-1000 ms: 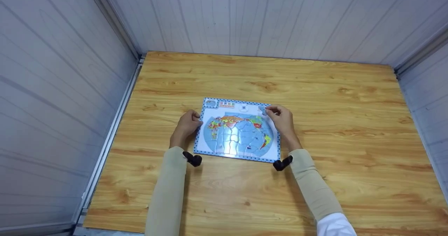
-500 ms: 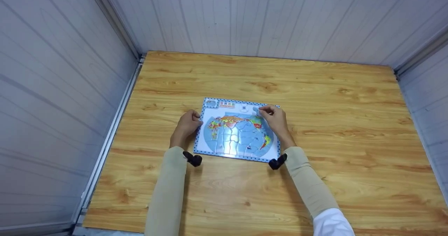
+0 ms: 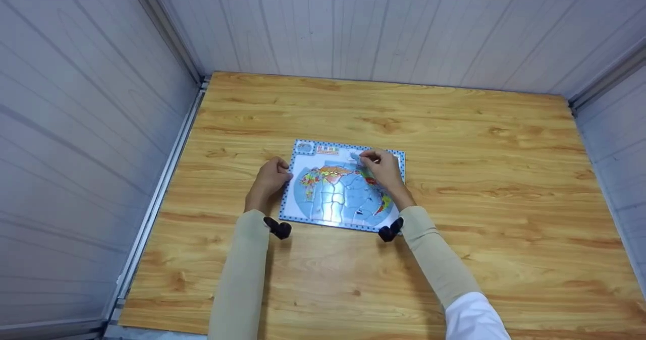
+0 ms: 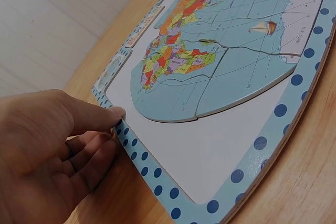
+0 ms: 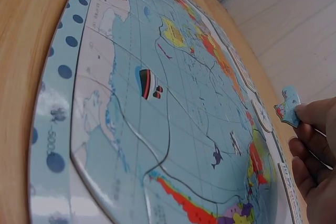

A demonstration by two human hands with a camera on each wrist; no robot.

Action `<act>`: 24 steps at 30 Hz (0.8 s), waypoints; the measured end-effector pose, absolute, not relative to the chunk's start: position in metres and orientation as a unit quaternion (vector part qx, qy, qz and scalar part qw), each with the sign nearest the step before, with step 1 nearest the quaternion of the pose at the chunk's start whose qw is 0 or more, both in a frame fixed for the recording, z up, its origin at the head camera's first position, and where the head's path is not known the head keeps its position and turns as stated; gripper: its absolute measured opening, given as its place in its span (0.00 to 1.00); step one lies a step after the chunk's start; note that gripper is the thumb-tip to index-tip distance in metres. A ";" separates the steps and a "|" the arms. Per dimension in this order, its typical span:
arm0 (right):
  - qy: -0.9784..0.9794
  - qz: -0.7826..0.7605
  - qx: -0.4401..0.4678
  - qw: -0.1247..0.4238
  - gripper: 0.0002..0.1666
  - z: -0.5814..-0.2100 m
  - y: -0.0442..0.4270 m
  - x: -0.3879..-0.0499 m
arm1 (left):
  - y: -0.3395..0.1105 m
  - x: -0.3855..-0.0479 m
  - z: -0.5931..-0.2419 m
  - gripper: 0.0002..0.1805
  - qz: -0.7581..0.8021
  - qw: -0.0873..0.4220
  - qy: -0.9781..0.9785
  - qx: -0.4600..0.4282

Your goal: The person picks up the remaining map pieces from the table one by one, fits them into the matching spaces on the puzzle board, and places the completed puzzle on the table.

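A world map jigsaw puzzle (image 3: 328, 206), with a dotted blue border, lies flat on the table. At its left edge, my left hand (image 3: 272, 177) has its thumb (image 4: 116, 115) on the border and the other fingers curled against the side; the fingertips are partly hidden. Over the far right part of the map, my right hand (image 3: 384, 169) pinches a small blue puzzle piece (image 5: 290, 106) between thumb and fingers. This piece is held tilted above the board, with some coloured land on one corner. Most of the map pieces sit fitted together in the frame.
The wooden table (image 3: 479, 178) extends around the board on all sides. White panel walls (image 3: 353, 27) stand behind it and at both sides. Dark wrist cameras (image 3: 278, 229) jut inward from both sleeves, close to the board's near edge.
My right hand has moved left across the top of the board, carrying the puzzle piece from near the far right corner towards the title strip. The left hand has stayed in place.
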State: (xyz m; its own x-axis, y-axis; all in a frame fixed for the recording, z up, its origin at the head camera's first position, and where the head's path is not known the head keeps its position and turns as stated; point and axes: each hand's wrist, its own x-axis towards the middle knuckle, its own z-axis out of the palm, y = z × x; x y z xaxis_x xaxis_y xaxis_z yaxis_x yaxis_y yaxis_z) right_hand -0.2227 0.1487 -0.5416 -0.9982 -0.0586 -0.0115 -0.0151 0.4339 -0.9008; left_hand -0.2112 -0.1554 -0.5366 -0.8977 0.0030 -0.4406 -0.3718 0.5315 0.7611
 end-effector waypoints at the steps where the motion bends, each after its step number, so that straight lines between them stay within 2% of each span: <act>1: 0.847 -0.530 -0.025 0.020 0.11 -0.542 0.147 -0.223 | -0.155 -0.211 -0.536 0.13 0.473 0.201 0.851 -0.110; 12: 0.851 -0.520 -0.058 0.027 0.08 -0.544 0.124 -0.228 | -0.154 -0.211 -0.535 0.13 0.479 0.210 0.844 -0.121; 24: 0.850 -0.520 -0.081 0.028 0.08 -0.550 0.107 -0.227 | -0.154 -0.209 -0.537 0.14 0.474 0.187 0.855 -0.100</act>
State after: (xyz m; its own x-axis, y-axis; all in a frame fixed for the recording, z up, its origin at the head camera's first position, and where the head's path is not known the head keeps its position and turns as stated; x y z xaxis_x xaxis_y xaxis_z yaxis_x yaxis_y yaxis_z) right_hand -0.2273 0.1069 -0.5497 -0.9855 -0.1658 0.0371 -0.1086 0.4465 -0.8881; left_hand -0.2085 -0.1538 -0.5367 -0.9100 0.0057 -0.4145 -0.3484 0.5315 0.7721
